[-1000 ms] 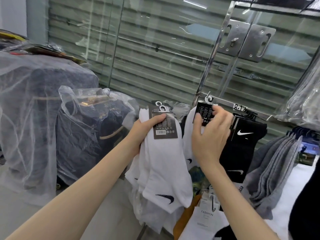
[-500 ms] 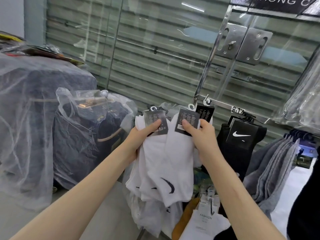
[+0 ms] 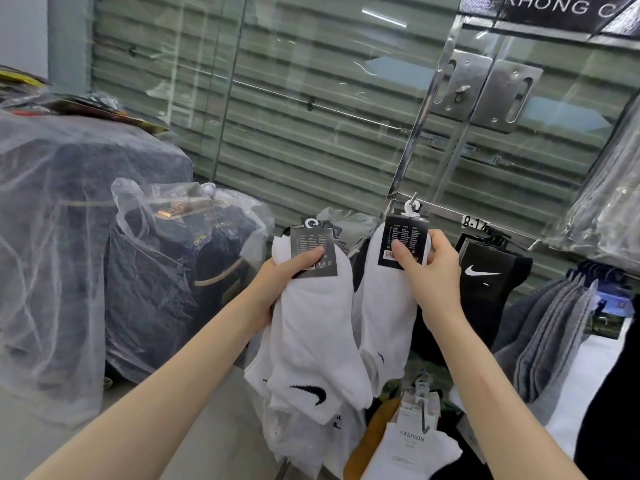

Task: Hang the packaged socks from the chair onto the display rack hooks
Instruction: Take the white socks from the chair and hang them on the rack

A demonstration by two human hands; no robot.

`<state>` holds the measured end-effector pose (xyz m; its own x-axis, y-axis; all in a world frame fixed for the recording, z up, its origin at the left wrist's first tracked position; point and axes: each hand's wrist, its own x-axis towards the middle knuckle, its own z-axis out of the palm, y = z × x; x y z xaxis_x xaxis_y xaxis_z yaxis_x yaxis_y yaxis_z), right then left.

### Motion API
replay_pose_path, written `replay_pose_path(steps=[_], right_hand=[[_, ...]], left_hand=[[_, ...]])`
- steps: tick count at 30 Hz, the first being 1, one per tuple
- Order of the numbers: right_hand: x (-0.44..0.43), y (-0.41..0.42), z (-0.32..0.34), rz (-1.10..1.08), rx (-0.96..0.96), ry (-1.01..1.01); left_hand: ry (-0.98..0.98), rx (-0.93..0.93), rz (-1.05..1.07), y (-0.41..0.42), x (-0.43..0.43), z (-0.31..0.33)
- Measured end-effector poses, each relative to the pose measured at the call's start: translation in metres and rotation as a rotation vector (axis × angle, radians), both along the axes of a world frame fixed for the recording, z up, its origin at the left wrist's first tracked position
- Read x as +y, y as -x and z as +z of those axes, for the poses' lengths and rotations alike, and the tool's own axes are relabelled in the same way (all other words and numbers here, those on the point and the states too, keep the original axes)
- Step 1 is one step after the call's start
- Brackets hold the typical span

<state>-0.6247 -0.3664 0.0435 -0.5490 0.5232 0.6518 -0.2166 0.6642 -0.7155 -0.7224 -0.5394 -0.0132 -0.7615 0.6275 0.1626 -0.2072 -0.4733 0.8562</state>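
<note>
White sock packs (image 3: 311, 327): several left hand (image 3: 277, 285), one right hand (image 3: 433, 271).

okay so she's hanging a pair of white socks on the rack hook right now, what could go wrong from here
The white plastic hanger loop sits right at the tip of the metal rack hook; if the right hand lets go early, the white sock pair with the black card may drop. The left hand pinches a loose stack of white socks by one thumb, so the lower pairs could slip.
</note>
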Motion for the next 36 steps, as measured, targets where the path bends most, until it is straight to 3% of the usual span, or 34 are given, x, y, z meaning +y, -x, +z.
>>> replay_pose_path(steps=[25,28,30,32,34,36], right_hand=[[0.015,0.030,0.007,-0.300,-0.290,0.000],[-0.004,0.019,-0.005,-0.405,-0.242,-0.188],[-0.023,0.008,-0.016,-0.491,-0.050,-0.356],[-0.041,-0.001,-0.023,-0.335,0.026,-0.363],[-0.055,-0.006,-0.024,-0.013,-0.140,-0.136],[-0.058,-0.006,-0.023,0.136,-0.288,0.032]], left_hand=[[0.039,0.031,-0.040,-0.012,0.012,0.003],[0.058,0.029,-0.013,-0.011,0.014,0.004],[0.070,0.031,0.004,-0.011,0.015,0.004],[0.061,0.050,0.006,-0.011,0.017,0.004],[0.051,0.065,0.019,-0.010,0.018,0.005],[0.066,0.068,0.025,-0.011,0.016,0.006]])
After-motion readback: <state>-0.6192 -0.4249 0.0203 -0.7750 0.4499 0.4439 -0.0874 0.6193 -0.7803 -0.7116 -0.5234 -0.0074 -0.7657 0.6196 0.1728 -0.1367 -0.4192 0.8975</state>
